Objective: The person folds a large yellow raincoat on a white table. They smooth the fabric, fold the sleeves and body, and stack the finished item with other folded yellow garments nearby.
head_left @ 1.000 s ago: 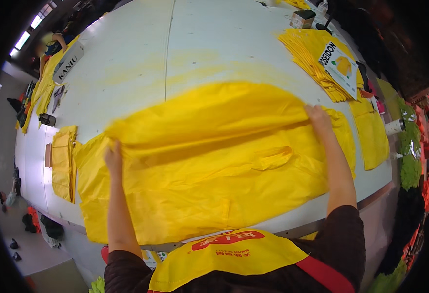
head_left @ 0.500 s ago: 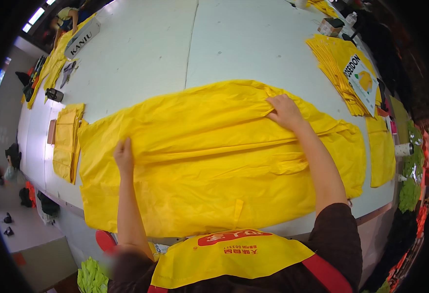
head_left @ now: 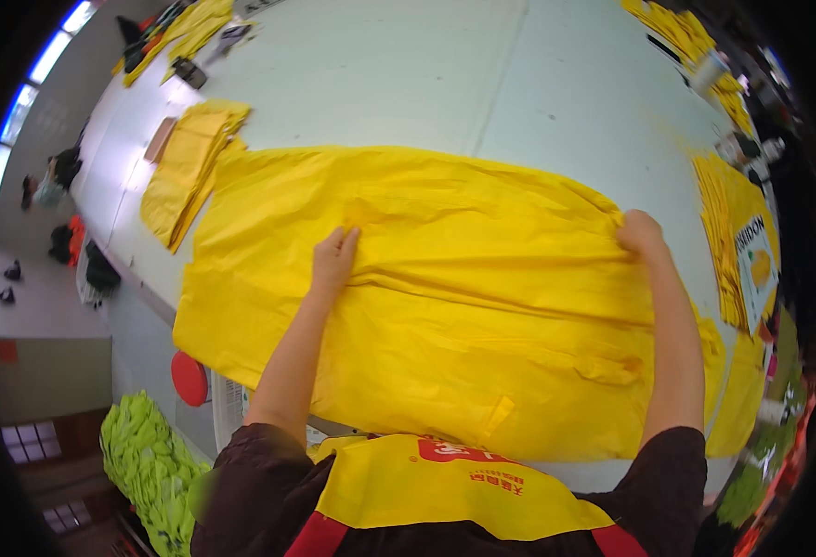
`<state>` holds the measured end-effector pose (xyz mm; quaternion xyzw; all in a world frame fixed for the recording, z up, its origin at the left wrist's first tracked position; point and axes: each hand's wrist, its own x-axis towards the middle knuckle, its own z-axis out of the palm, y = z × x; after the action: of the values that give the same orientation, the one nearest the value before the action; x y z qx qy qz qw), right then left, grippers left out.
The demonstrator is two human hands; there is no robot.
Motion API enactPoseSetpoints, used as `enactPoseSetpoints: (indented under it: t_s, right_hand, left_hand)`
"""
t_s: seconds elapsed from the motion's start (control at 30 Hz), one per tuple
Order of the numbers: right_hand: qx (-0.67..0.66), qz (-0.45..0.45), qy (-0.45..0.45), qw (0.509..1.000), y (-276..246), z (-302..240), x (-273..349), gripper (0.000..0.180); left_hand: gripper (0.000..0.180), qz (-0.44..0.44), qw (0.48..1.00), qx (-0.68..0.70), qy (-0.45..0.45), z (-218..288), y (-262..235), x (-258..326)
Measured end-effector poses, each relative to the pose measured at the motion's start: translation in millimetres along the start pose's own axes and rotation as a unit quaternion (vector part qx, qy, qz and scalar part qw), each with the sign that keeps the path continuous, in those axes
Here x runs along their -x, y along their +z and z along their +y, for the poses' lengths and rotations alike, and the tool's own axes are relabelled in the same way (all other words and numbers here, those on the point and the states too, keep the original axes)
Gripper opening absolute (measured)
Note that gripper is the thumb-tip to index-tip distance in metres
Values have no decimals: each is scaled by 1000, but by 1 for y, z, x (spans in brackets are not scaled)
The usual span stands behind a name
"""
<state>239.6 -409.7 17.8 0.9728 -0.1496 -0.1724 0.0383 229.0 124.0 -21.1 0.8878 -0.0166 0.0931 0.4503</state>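
Observation:
A large yellow raincoat (head_left: pixel 482 343) of smooth, shiny fabric lies spread across the table in front of me, with long creases running along its middle. My left hand (head_left: pixel 335 260) pinches a fold of it left of centre, fingertips on the cloth. At the far right edge, my right hand (head_left: pixel 645 234) is closed around a gathered part of the fabric; its fingertips are partly hidden. A small loose strap shows on the near part of the raincoat, and a puckered section lies to the right.
Folded yellow garments (head_left: pixel 194 167) lie at the left beside a brown box (head_left: pixel 160 139). A yellow stack (head_left: pixel 719 232) with a printed card (head_left: pixel 756 269) sits at the right on the pale table (head_left: pixel 408 84). Lower left are a red round stool (head_left: pixel 189 378) and a lime-green heap (head_left: pixel 148 464).
My view has turned and shifted leftward. Both hands keep to the raincoat; my left hand now grips farther in from its left end, my right hand nearer its far right edge.

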Motion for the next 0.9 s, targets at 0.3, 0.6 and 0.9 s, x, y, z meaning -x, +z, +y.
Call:
enactPoseSetpoints:
  t_s: [0.3, 0.6, 0.9]
  right_hand:
    - [-140, 253, 6, 957, 15, 1, 5, 44]
    - [-72, 161, -157, 972, 68, -82, 74, 61]
    - [-156, 233, -240, 930, 31, 7, 6, 74]
  left_hand:
    - [47, -66, 991, -52, -103, 12, -3, -15]
    - [36, 19, 980, 198, 10, 34, 47, -72]
    - [53, 48, 989, -126, 52, 35, 16, -101]
